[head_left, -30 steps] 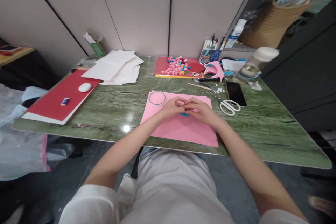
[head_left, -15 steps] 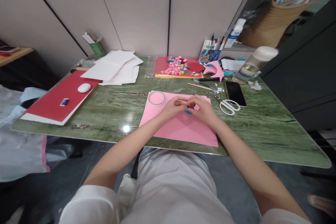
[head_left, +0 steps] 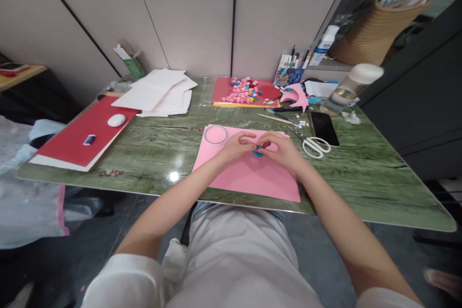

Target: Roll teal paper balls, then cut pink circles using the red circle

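Observation:
A small blue paper piece [head_left: 257, 153] is pinched between my two hands, just over the pink paper sheets [head_left: 249, 178]. My left hand [head_left: 236, 147] grips its left side with thumb and fingertips. From the other side, my right hand [head_left: 279, 150] closes thumb and forefinger on it. Its exact shape is partly hidden by the fingers. A roll of clear tape [head_left: 216, 144] lies flat on the upper left corner of the pink sheets. White-handled scissors [head_left: 313, 147] rest to the right of my right hand.
Behind the sheets, many small coloured paper rolls [head_left: 243, 92] lie on red paper. A phone [head_left: 324, 128], a clear bottle [head_left: 344, 91] and a wooden stick [head_left: 275, 119] are at right. White papers [head_left: 155, 91] and a red sheet [head_left: 81, 130] occupy the left.
The fingers have shifted slightly around the blue paper piece, which looks rounder and more turned than before. Both hands stay over the pink sheets.

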Demonstrator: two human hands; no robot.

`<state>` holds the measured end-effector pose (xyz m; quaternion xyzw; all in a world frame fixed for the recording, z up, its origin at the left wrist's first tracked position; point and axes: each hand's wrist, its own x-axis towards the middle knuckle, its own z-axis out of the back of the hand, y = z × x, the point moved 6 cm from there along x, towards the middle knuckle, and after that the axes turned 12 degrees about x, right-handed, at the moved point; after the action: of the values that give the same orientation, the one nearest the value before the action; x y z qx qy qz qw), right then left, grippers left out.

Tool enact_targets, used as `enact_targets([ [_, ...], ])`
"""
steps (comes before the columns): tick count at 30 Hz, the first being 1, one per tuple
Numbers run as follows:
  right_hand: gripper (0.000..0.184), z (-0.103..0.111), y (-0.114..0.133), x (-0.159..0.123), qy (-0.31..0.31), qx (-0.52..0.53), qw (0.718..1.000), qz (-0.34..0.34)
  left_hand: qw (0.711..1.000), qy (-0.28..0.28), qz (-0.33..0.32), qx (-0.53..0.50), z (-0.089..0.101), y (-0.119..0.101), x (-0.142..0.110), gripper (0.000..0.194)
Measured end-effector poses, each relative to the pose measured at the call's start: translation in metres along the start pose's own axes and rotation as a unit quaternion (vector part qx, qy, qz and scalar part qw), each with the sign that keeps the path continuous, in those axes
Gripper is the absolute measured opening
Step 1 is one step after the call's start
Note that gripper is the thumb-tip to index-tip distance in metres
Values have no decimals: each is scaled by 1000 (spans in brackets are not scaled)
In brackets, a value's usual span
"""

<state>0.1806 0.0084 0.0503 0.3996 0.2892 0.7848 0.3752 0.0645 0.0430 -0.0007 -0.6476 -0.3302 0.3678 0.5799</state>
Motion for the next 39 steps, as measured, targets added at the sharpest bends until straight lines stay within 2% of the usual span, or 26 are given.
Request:
enact_targets([
  [7, 20, -8, -3, -1, 45, 28, 999, 1, 998, 30, -2, 62, 0, 0, 0, 37],
  [10, 20, -10, -4, -1, 46, 21, 999, 5, 996, 25, -7, 84, 0, -1, -1, 36],
  [16, 16, -7, -4, 0, 4, 5, 1000, -2, 1000, 8, -2, 8, 0, 1, 1, 34],
  [26, 10, -6, -2, -1, -17, -17, 1000, 2, 998, 8, 18, -52, -4, 4, 0, 39],
  [31, 10, -5, -1, 0, -16, -17, 1000, 2, 999, 6, 21, -38, -2, 5, 0, 42],
  [39, 17, -3, 0, -1, 23, 16, 1000, 10, 1000, 20, 19, 15, 2, 3, 1, 39],
])
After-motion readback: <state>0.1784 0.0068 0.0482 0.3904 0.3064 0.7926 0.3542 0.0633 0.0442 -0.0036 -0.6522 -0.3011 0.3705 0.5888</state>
